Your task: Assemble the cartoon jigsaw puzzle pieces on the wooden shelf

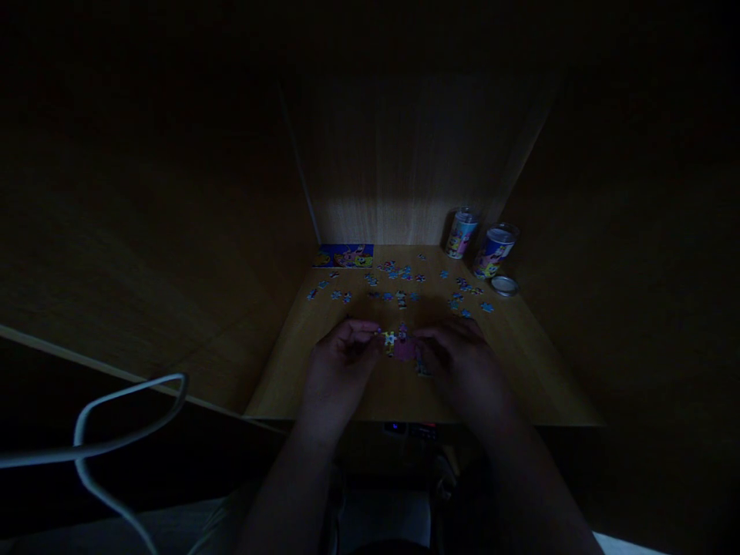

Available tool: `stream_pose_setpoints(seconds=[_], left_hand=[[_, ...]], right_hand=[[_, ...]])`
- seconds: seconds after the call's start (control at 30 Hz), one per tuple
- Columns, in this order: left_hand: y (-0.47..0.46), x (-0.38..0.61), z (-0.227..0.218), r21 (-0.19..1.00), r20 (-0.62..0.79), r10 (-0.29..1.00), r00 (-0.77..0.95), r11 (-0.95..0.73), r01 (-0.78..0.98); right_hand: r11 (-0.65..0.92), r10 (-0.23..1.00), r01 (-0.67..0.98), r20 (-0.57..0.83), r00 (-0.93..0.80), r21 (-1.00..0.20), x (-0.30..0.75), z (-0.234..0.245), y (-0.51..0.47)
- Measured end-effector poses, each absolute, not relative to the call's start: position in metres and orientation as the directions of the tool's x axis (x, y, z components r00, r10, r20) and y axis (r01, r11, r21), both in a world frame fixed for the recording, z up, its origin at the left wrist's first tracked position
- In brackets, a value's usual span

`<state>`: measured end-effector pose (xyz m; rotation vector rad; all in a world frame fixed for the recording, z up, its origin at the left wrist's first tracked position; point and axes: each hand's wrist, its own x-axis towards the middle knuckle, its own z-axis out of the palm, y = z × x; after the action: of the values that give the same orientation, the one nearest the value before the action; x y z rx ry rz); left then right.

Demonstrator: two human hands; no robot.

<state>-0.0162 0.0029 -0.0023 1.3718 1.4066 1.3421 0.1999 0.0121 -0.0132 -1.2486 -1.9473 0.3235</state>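
Observation:
In dim light, my left hand (345, 354) pinches a small yellow-and-white puzzle piece (389, 338) by its left edge, low over the table. My right hand (456, 351) is closed, thumb and fingertips together at the right side of a pink joined puzzle section (404, 348), gripping its edge. The yellow piece lies right against the pink part; whether they interlock I cannot tell. Below the right fingertips, a darker patterned bit of puzzle (423, 368) shows, partly covered by the hand.
Loose puzzle pieces (398, 271) are scattered beyond the hands. A picture card (347, 256) lies at the back left of the wooden table (289, 389). Two cartoon-printed cans (461, 235) stand back right, a round lid (504, 286) beside them. Wooden panels enclose the table; a white cable (130, 439) loops at left.

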Motion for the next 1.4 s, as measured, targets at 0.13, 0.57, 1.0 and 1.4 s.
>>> stream_pose_setpoints(seconds=[0.13,0.57,1.0,1.4], left_hand=[[0.003,-0.017,-0.004,0.935,0.200,0.966,-0.164,-0.139,0.326],[0.000,-0.008,-0.002,0.799,0.208,0.965,-0.160,-0.073,0.596],[0.001,-0.007,-0.003,0.756,0.263,0.954,-0.145,-0.111,0.645],[0.001,0.000,-0.001,0.658,0.269,0.952,-0.144,-0.073,0.749]], right_hand=[[0.550,0.827,0.653,0.446,-0.341,-0.521,0.202,-0.016,0.015],[0.538,0.835,0.659,0.443,-0.327,-0.526,0.201,-0.016,0.015],[0.511,0.852,0.688,0.412,-0.324,-0.515,0.200,-0.015,0.014],[0.500,0.860,0.700,0.391,-0.328,-0.511,0.199,-0.013,0.013]])
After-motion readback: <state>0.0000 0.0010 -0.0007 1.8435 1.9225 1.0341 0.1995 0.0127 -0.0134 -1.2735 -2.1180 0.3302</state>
